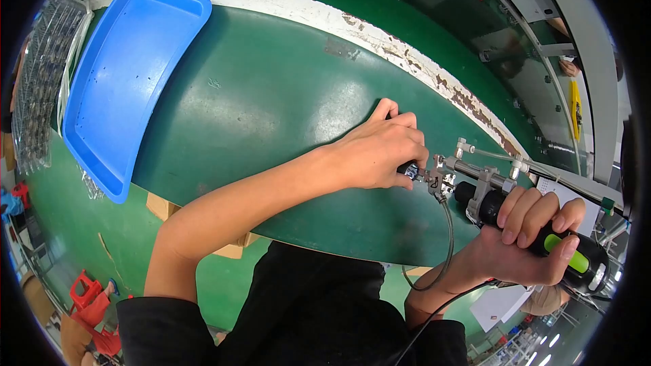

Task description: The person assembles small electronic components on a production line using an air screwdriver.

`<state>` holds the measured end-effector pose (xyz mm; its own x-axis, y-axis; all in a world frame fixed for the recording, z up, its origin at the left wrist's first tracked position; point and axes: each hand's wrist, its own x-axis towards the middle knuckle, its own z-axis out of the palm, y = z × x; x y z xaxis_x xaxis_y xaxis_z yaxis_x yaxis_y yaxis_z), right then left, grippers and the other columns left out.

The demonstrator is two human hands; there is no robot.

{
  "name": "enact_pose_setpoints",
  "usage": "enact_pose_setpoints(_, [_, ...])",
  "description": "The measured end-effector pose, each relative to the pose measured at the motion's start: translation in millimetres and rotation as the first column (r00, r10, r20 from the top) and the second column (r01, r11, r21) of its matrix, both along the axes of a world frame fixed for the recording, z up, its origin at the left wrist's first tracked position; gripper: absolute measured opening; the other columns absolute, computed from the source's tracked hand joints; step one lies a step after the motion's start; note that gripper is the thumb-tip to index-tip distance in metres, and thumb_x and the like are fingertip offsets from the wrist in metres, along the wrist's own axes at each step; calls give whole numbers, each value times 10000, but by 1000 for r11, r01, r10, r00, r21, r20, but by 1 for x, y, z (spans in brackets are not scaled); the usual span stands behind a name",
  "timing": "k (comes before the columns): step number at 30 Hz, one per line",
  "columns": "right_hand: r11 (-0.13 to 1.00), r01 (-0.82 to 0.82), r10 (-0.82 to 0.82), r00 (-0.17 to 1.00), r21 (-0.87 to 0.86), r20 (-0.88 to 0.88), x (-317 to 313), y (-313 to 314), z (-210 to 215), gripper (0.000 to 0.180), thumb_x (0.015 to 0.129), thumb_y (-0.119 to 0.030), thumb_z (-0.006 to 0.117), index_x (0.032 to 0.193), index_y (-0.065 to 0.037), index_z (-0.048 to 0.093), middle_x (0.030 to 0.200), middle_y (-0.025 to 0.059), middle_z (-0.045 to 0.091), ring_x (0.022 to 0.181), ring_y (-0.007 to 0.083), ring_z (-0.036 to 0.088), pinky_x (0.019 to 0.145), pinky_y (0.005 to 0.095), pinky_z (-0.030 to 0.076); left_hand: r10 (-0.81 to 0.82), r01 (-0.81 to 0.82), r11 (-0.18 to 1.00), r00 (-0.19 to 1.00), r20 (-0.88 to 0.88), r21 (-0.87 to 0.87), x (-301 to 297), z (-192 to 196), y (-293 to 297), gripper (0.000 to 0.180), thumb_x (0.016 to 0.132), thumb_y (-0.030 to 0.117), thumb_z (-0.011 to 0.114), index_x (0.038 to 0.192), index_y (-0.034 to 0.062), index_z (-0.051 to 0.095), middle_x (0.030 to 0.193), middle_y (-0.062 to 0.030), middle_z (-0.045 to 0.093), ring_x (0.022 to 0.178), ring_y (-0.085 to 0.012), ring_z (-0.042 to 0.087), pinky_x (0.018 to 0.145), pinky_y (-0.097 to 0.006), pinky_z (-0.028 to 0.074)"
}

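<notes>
My right hand is wrapped round a black electric screwdriver with a green stripe, lying nearly level at the right of the bench. A metal clamp and rod fitting sits at its front end, with a clear hose looping down from it. My left hand pinches a small black part with a shiny end against the small metal jaws ahead of the screwdriver. Most of that part is hidden by my fingers, so its kind does not show.
A blue tray with a few dark specks lies at the left of the green bench. Stacked clear plastic trays stand beyond it. A worn white ledge borders the far side. A red stool stands on the floor, lower left.
</notes>
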<state>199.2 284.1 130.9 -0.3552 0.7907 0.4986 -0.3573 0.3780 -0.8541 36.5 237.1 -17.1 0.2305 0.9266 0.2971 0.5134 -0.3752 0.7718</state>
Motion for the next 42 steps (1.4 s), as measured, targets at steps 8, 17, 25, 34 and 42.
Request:
enact_pose_setpoints(8, [1000, 8, -8, 1000, -6, 10, 1, 3, -4, 273, 991, -353, 507, 919, -102, 428, 556, -5, 398, 418, 90, 347, 455, 269, 323, 2, -2, 1000, 1000, 3, -1, 1, 0, 1, 305, 719, 280, 899, 970, 150, 784, 972, 40, 696, 1031, -168, 544, 944, -410, 300])
enact_pose_setpoints(17, [999, -51, 50, 997, 8, 61, -11, 0, -3, 295, 1021, -306, 543, 976, -69, 372, 584, 33, 406, 439, 116, 344, 439, 291, 327, 51, -54, 995, 998, 37, 83, 2, -5, 1, 321, 689, 299, 907, 915, 115, 772, 954, 36, 647, 1088, -192, 531, 962, -422, 336])
enact_pose_setpoints(25, [998, 7, -15, 993, 67, 121, -17, -6, -9, 290, 1017, -251, 514, 1099, 1, 393, 547, 9, 377, 415, 106, 348, 425, 281, 346, 44, -46, 997, 998, 36, 57, 2, -9, -2, 327, 698, 325, 897, 911, 111, 770, 940, 27, 632, 1098, -205, 524, 969, -422, 343])
enact_pose_setpoints(34, [997, 24, -29, 997, 70, 66, -11, -3, 8, 423, 1030, -308, 490, 1230, 63, 451, 560, -19, 373, 428, 82, 331, 443, 246, 326, 35, -36, 996, 999, 10, 87, 4, -4, 5, 329, 701, 325, 897, 920, 112, 775, 936, 23, 639, 1091, -201, 525, 963, -416, 344])
enact_pose_setpoints(42, [998, 25, -23, 999, 63, -35, 83, 34, 61, 478, 1022, -454, 533, 1202, -12, 514, 584, -18, 401, 461, 67, 345, 477, 231, 310, 47, -44, 997, 998, -50, 60, 3, -2, -1, 341, 730, 356, 887, 960, 131, 769, 928, 19, 654, 1049, -198, 533, 958, -398, 332])
